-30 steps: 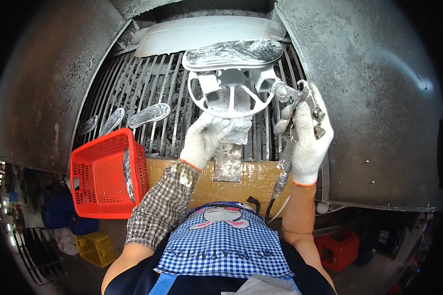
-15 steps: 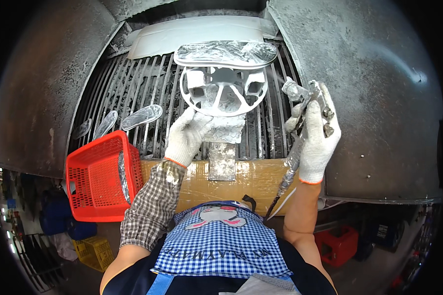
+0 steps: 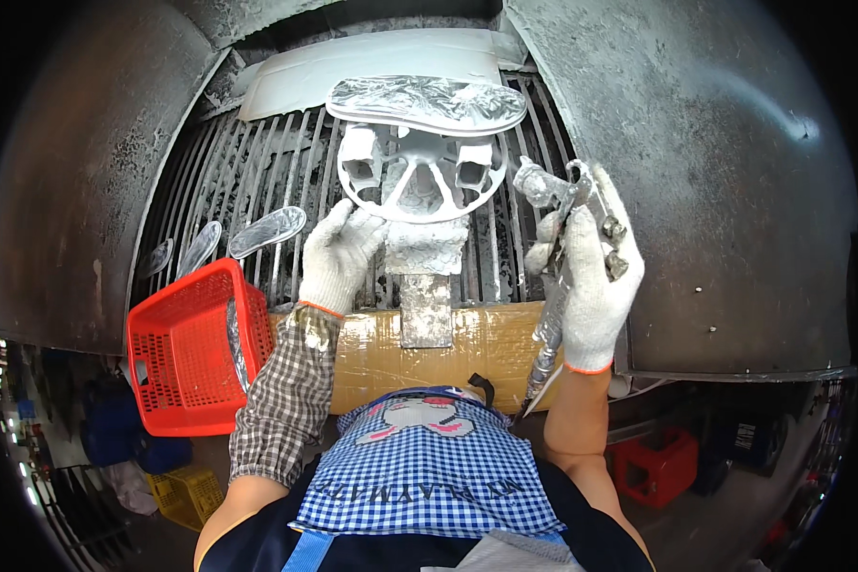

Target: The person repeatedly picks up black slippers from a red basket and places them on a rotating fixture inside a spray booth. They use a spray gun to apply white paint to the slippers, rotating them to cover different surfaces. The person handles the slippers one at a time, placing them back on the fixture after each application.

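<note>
Over the slatted grate (image 3: 243, 191), the silver-faced sole (image 3: 427, 103) sits across the far side of a white spoked wheel (image 3: 419, 217); what props it underneath is hidden. Your left hand (image 3: 338, 253) reaches the wheel's near-left rim, fingers loosely bent and apparently touching; whether they grip it, cannot tell. Your right hand (image 3: 601, 276) has its fingers wrapped around a spray gun (image 3: 564, 198), nozzle leftward, just beside the wheel. Step in hand, as judged: coating the sole's edge, turning the wheel; no spray visible. Next move seems to call for a light rim turn, gun steady, nozzle clear of the silver face.
</note>
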Demonstrator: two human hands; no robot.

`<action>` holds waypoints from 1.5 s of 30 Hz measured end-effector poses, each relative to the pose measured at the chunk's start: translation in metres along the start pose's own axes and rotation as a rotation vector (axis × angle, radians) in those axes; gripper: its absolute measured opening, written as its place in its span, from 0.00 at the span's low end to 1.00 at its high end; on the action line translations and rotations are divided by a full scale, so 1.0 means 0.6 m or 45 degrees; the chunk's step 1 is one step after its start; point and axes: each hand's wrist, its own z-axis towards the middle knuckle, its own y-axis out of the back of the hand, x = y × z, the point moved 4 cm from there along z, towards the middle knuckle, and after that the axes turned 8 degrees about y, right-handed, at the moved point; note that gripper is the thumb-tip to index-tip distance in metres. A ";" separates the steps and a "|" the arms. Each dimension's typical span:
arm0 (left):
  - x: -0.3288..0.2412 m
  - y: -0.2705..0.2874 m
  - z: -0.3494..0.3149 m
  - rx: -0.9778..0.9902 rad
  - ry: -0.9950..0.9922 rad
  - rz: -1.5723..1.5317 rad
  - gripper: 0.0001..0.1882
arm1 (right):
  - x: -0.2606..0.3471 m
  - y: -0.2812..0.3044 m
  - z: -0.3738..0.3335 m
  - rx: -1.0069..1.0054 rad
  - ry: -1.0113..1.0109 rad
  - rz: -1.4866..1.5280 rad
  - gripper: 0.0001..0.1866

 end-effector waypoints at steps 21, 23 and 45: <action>-0.015 0.003 0.014 -0.011 -0.072 0.038 0.16 | 0.045 0.054 -0.005 -0.095 0.022 -0.112 0.28; 0.013 -0.007 0.010 0.038 0.012 0.053 0.16 | 0.047 0.041 -0.019 0.009 -0.023 -0.141 0.29; 0.053 -0.032 -0.009 0.091 0.115 -0.061 0.28 | 0.045 0.047 -0.016 0.009 -0.031 -0.083 0.28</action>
